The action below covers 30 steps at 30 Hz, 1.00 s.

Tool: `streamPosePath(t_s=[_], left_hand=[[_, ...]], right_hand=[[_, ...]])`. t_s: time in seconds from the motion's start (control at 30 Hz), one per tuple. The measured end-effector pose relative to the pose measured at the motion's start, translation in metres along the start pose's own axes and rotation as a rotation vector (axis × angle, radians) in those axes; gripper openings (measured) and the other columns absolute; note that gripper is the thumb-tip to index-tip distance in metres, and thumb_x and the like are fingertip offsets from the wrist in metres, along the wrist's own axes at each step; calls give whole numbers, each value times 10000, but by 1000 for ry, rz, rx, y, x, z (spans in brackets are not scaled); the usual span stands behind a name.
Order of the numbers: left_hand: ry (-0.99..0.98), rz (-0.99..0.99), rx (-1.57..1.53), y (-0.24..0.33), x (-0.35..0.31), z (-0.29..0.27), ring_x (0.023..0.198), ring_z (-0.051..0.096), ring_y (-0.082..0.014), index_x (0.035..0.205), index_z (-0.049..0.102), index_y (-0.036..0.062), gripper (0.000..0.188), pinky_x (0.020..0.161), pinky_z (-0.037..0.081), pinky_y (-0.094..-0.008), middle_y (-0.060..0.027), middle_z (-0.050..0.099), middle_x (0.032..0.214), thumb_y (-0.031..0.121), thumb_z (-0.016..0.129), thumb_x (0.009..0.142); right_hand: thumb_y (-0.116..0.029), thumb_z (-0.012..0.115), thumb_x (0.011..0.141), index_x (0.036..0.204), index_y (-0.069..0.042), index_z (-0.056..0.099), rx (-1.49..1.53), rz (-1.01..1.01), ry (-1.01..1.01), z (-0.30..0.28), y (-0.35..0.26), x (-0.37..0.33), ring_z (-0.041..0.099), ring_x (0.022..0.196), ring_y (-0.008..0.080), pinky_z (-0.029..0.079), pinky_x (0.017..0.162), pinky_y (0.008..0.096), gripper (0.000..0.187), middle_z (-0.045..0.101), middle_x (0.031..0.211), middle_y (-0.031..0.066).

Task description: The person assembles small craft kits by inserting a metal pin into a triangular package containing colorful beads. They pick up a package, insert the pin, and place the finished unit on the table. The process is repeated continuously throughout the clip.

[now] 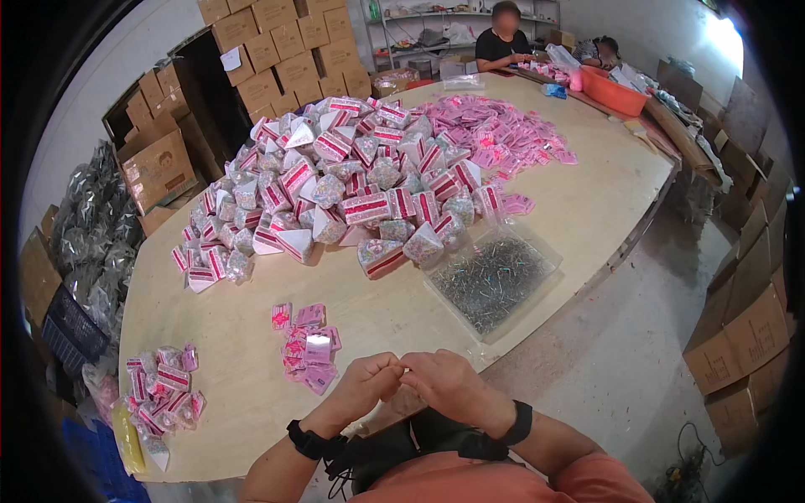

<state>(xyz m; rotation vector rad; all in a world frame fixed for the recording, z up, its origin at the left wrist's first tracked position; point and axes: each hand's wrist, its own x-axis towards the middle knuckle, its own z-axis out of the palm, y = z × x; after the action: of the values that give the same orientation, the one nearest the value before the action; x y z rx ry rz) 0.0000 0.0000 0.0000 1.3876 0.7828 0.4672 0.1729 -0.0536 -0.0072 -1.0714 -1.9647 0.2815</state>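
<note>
My left hand (pixel 366 387) and my right hand (pixel 453 386) meet at the table's near edge, fingertips pinched together. Both are closed; whatever lies between the fingers is hidden or too small to make out. Just left of my left hand lies a small loose group of pink cards (pixel 307 352). Beyond my right hand sits a shallow clear tray (pixel 549 267), holding many thin metal pieces (pixel 486 285) that look like pins or short wires. Farther off is a big heap of clear packets (pixel 335 184) with pink-and-white striped card tops and glittery contents.
Many flat pink cards (pixel 503 130) spread beyond the heap. A smaller group of packets (pixel 163 390) lies at the table's left end, beside a yellow bag (pixel 126 436). Two people sit at the far end near an orange basin (pixel 615 92). Cardboard boxes (pixel 746 327) stand at right.
</note>
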Motion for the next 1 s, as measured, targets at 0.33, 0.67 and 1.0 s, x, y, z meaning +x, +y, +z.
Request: streamPosePath(t_s=[0.33, 0.67, 1.0], left_hand=[[34, -38, 189, 5, 10, -6, 575, 439, -29, 750, 539, 41, 201, 517, 363, -194, 45, 475, 618, 163, 475, 895], [733, 359, 819, 1, 115, -70, 680, 584, -305, 932, 569, -7, 322, 651, 463, -369, -172, 612, 780, 297, 577, 825], [654, 154, 883, -31, 170, -92, 923, 562, -390, 1125, 501, -41, 520, 784, 453, -419, -272, 581, 981, 307, 604, 752]], right_hand=[[-89, 567, 818, 904, -28, 546, 116, 71, 29, 12, 24, -4, 553, 601, 252, 442, 554, 347, 108, 575, 729, 102], [-85, 541, 874, 927, 13, 541, 1382, 909, -39, 22, 58, -4, 442, 482, 78, 339, 428, 187, 111, 555, 657, 75], [-66, 553, 862, 937, 18, 537, 1342, 886, -116, 21, 62, -10, 443, 476, 79, 319, 419, 175, 113, 554, 641, 79]])
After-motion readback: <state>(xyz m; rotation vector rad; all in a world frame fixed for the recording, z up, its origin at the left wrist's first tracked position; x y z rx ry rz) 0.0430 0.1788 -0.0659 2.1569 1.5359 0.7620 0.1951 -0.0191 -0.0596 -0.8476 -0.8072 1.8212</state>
